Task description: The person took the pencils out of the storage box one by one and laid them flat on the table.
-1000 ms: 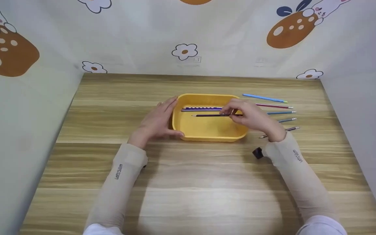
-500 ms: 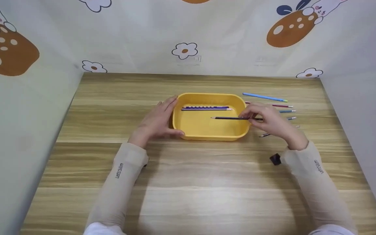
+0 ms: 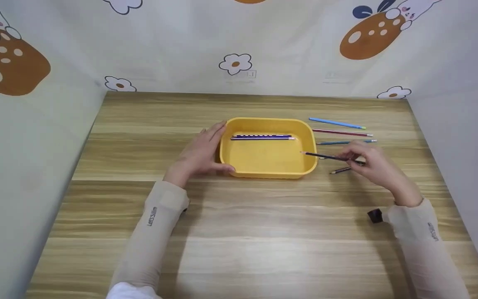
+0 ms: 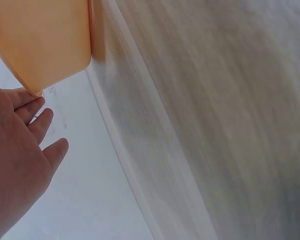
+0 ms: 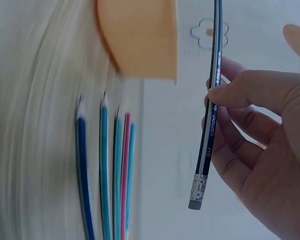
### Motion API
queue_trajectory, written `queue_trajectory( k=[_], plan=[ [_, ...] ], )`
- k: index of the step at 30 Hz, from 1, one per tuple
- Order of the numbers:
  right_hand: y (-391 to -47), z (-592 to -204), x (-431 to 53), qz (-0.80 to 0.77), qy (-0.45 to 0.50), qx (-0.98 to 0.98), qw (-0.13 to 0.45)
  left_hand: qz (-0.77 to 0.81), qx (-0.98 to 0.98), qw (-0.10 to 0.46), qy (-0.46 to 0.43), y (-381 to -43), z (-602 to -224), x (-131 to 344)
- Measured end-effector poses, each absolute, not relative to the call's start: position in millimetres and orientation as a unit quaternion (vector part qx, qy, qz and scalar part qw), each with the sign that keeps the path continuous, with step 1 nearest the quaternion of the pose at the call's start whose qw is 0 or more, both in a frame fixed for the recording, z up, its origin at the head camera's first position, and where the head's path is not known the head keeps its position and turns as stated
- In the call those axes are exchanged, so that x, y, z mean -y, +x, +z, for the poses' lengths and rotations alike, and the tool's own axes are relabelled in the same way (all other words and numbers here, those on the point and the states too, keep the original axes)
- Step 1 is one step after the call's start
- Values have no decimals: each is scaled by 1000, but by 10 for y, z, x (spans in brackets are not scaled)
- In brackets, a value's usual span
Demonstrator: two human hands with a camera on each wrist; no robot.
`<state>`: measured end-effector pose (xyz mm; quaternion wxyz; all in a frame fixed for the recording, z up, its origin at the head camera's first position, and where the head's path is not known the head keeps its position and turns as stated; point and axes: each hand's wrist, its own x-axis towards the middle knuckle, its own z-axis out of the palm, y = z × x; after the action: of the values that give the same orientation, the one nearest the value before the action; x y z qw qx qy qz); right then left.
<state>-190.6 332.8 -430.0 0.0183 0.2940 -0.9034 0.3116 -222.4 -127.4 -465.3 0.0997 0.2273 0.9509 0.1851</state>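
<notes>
A yellow plastic box (image 3: 264, 167) stands in the middle of the table, with two dark, patterned pencils (image 3: 262, 137) lying inside along its far side. My left hand (image 3: 199, 153) rests against the box's left end, fingers fairly straight toward the far corner and thumb at the near one. In the left wrist view the fingertips (image 4: 37, 102) meet the rim. To the right of the box, my right hand (image 3: 367, 164) pinches a dark pencil (image 5: 210, 122) between thumb and fingers. Its sharpened tip points left over the box's right rim; its eraser end shows in the right wrist view.
Right of the box several pencils lie in a row: a light blue one (image 3: 337, 123), a red one (image 3: 342, 133), a teal one (image 3: 326, 143) and a dark one (image 3: 339, 170) nearest me. Patterned cloth walls (image 3: 172, 50) border the wooden table (image 3: 239, 232).
My right hand has drawn the dark pencil rightward from over the box, toward the row of pencils on the table. The left hand and the box stay in place.
</notes>
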Motion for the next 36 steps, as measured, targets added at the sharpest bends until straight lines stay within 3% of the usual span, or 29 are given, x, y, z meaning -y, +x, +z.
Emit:
queue_trajectory(
  k=[6,15,24,36],
  plan=[
    [-1825,-4390,-3651,315,253,914,27,183,-952,101,223,-2225,-4656,1270],
    [-1697,-4582,-3936,288,228,929,-37,181,-954,103,217,-2214,-4648,1268],
    [-1689,-4709,-3979,254,230,936,-79,184,-953,100,220,-2218,-4657,1276],
    [-1875,-4742,-3899,202,215,952,-84,190,-950,96,228,-2224,-4653,1268]
  ],
)
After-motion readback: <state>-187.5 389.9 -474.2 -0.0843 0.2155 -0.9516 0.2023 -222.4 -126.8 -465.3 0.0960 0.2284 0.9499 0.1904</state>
